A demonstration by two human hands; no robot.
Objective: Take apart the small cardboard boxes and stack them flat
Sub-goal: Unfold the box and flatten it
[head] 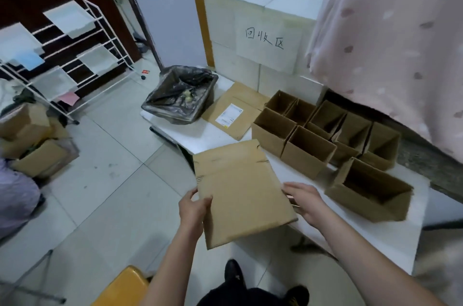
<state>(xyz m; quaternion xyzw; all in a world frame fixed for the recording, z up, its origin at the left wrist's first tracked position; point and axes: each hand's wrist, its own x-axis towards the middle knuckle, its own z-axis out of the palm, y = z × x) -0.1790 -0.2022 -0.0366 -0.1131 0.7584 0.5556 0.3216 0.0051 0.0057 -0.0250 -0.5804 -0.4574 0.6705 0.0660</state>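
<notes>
A flattened brown cardboard box [240, 190] is held in the air over the near edge of the low white table [375, 238]. My left hand [194, 208] grips its left edge with the thumb on top. My right hand [304, 201] is at its right edge, fingers partly under it. Several open, upright small cardboard boxes [310, 150] stand in rows on the table to the right. One more open box [368, 193] stands alone nearer to me. A flattened box with a white label [235, 111] lies at the table's far side.
A bin lined with a black bag [180, 95] sits at the table's far left corner. White blocks with a handwritten sign [265, 40] stand behind. A pink curtain [390, 42] hangs at right. A white rack [75, 55] and more cartons [32, 140] stand at left. A yellow stool [122, 288] is near my feet.
</notes>
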